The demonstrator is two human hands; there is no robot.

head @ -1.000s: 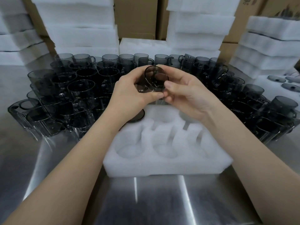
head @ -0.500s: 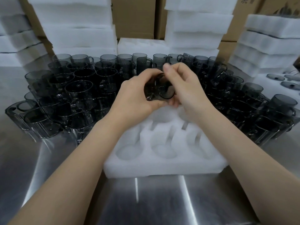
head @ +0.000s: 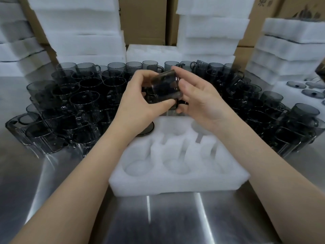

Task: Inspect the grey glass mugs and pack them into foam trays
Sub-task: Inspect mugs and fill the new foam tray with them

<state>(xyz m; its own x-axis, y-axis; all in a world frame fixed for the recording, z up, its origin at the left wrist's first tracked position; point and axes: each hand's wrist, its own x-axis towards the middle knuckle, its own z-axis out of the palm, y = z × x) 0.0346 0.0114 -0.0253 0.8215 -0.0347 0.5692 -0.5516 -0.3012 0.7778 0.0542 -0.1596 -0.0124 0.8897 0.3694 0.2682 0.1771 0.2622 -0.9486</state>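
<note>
You have the grey glass mug (head: 165, 87) lying on its side in the air between both hands, above the far edge of the white foam tray (head: 175, 184) on the steel worktop (head: 175, 222). Your left hand (head: 139, 103) grips it with fingers (head: 140, 76) curled over the top and the thumb pressed underneath. Your right hand (head: 198, 101) pinches the other end, thumb against the glass; its lower fingers tuck in near the dark handle, though I cannot tell whether they hook through it.

That is a fingertip hold on smooth glass, so turning it for a look could let it slip. A drop might land on the tray's foam or, worse, in the crowd of grey glass mugs (head: 84, 103) packed close on either side. When you lower it, line the handle up with a pocket's slot, or it may jam.
</note>
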